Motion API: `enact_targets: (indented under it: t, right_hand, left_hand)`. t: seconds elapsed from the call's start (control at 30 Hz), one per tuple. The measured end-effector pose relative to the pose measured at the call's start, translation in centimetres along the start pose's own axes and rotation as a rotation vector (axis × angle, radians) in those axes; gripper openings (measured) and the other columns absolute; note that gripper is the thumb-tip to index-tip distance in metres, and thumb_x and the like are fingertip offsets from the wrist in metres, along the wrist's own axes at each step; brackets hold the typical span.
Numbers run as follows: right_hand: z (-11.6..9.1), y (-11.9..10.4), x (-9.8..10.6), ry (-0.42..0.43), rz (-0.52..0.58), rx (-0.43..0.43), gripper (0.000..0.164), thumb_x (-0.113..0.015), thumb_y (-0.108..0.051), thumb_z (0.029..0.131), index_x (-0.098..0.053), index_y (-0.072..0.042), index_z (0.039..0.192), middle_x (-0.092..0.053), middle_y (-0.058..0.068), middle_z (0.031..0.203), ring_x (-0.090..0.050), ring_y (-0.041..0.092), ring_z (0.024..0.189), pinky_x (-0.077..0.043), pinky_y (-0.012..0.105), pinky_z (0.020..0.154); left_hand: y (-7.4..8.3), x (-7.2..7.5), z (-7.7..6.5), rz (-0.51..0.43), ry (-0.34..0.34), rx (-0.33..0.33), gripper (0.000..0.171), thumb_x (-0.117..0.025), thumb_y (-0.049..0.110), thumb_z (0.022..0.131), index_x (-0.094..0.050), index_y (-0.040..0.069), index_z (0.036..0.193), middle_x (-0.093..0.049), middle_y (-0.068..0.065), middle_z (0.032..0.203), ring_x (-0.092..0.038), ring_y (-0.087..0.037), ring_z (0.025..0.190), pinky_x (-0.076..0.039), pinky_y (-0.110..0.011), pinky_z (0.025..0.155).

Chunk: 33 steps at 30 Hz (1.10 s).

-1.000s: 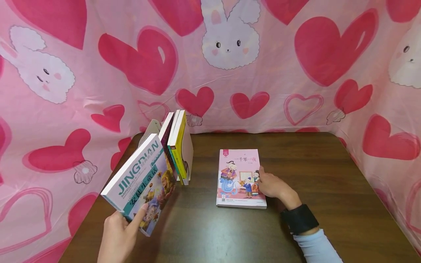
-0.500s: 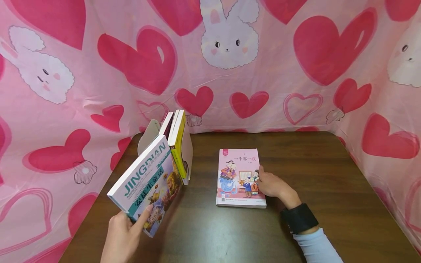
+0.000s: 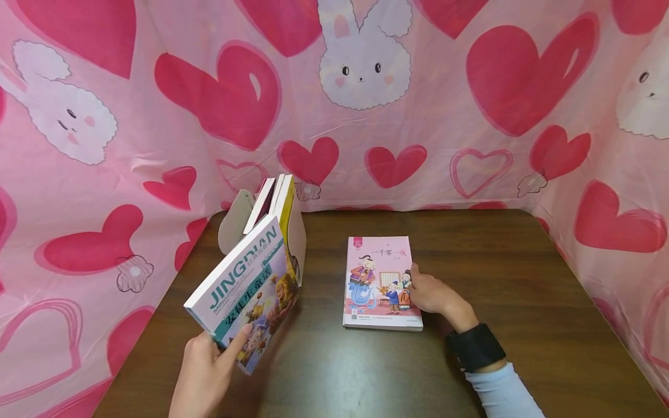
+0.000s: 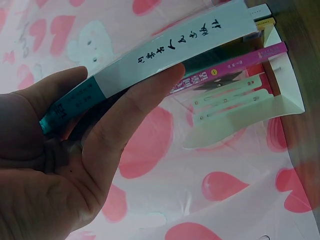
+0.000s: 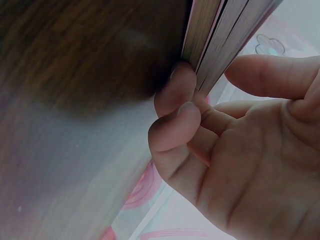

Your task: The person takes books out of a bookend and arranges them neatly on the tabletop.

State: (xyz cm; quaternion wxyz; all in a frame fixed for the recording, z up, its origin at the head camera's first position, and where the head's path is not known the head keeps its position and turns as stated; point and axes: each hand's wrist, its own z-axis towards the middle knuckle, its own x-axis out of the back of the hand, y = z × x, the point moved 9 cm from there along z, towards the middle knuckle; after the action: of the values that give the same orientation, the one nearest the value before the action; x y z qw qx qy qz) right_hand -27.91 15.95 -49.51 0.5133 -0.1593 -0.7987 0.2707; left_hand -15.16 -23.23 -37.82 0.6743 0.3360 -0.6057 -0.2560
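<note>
My left hand (image 3: 205, 368) holds a thick book with a teal-and-white cover (image 3: 256, 296), tilted above the table, thumb on the front cover. In the left wrist view its white and teal spine (image 4: 175, 47) lies between thumb and fingers. The raised book partly covers a white book rack (image 3: 235, 220) with several upright books, one with a yellow cover (image 3: 285, 216). A pink picture-cover book (image 3: 372, 273) lies flat mid-table. My right hand (image 3: 438, 296) grips its right edge; the right wrist view shows thumb and curled fingers at the page edges (image 5: 220, 45), apparently of two stacked books.
The dark wooden table (image 3: 334, 371) carries the rack at its back left. A pink curtain (image 3: 444, 116) with hearts and rabbits closes off the back and sides. A magenta-spined book (image 4: 230, 67) stands in the rack, seen in the left wrist view.
My left hand has moved the teal-and-white book to the right, in front of the rack, where it now hides more of the yellow book. My right hand and the pink book have stayed put.
</note>
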Motion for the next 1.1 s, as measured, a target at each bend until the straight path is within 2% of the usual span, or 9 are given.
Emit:
enact_targets:
  t: [0.23,0.43,0.77,1.0,1.1]
  right_hand:
    - [0.0,0.2,0.0,0.000,0.002,-0.013,0.072,-0.049,-0.016,0.107,-0.010,0.020,0.156,-0.035,0.043,0.157,-0.050,0.049,0.128,-0.037,0.074,0.113]
    - [-0.1,0.1,0.0,0.001,0.008,-0.013,0.074,-0.050,-0.018,0.107,-0.010,0.020,0.156,-0.034,0.043,0.158,-0.049,0.050,0.130,-0.036,0.075,0.114]
    - [-0.2,0.2,-0.1,0.001,0.015,-0.019,0.074,-0.050,-0.018,0.107,-0.010,0.019,0.156,-0.033,0.043,0.159,-0.049,0.051,0.130,-0.034,0.075,0.114]
    - [-0.1,0.2,0.0,0.005,0.015,-0.018,0.073,-0.050,-0.016,0.107,-0.011,0.019,0.156,-0.036,0.042,0.157,-0.050,0.049,0.128,-0.037,0.074,0.113]
    - [-0.1,0.1,0.0,0.009,0.000,-0.013,0.071,-0.049,-0.015,0.107,-0.011,0.020,0.155,-0.037,0.043,0.156,-0.052,0.048,0.127,-0.038,0.073,0.113]
  left_hand:
    - [1.2,0.0,0.2,-0.025,0.045,-0.125,0.045,-0.070,0.016,0.101,-0.059,-0.002,0.141,-0.070,-0.034,0.128,-0.073,-0.049,0.105,-0.062,-0.066,0.080]
    - [1.3,-0.8,0.8,-0.036,-0.010,-0.087,0.048,-0.070,0.016,0.101,-0.056,0.002,0.144,-0.069,-0.031,0.133,-0.072,-0.048,0.109,-0.060,-0.066,0.083]
    - [1.7,-1.7,1.2,-0.082,-0.018,-0.101,0.047,-0.070,0.018,0.101,-0.058,0.002,0.143,-0.070,-0.031,0.131,-0.073,-0.046,0.107,-0.061,-0.066,0.081]
    - [1.7,-2.5,2.0,-0.088,-0.058,-0.072,0.049,-0.070,0.018,0.101,-0.055,0.006,0.147,-0.069,-0.028,0.135,-0.071,-0.046,0.112,-0.060,-0.067,0.085]
    - [1.8,-2.7,2.3,-0.103,-0.060,-0.085,0.050,-0.071,0.018,0.101,-0.055,0.006,0.146,-0.069,-0.028,0.135,-0.071,-0.046,0.112,-0.059,-0.068,0.086]
